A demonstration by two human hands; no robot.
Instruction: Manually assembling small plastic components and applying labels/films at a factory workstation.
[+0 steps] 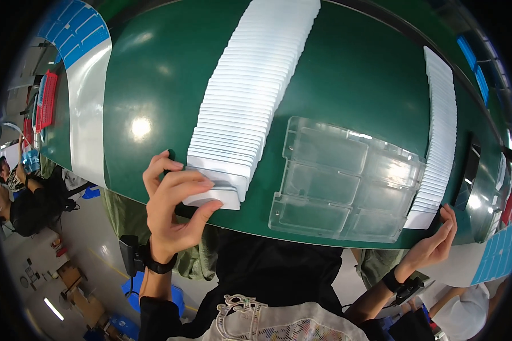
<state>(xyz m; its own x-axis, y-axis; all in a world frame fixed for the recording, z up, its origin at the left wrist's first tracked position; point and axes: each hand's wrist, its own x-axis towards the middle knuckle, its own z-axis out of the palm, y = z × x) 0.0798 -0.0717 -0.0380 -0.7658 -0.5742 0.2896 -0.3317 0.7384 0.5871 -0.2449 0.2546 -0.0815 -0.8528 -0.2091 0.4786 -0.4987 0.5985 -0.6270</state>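
Note:
A long row of overlapping white card-like plates runs from the far edge of the green table to its near edge. At the near end my left hand is closed, its thumb and fingers gripping the nearest white plate. Over on the right, a second, narrower row of white plates lies fanned out. My right hand is beside the near end of that row, at the table edge, its fingers loosely extended and nothing visible in them. Between the rows lies a clear plastic tray with several rectangular compartments.
A dark flat object lies right of the second row. White sheeting with blue rectangles crosses the table at the left, and a similar blue-marked strip is at the lower right. Red baskets and other people are farther left.

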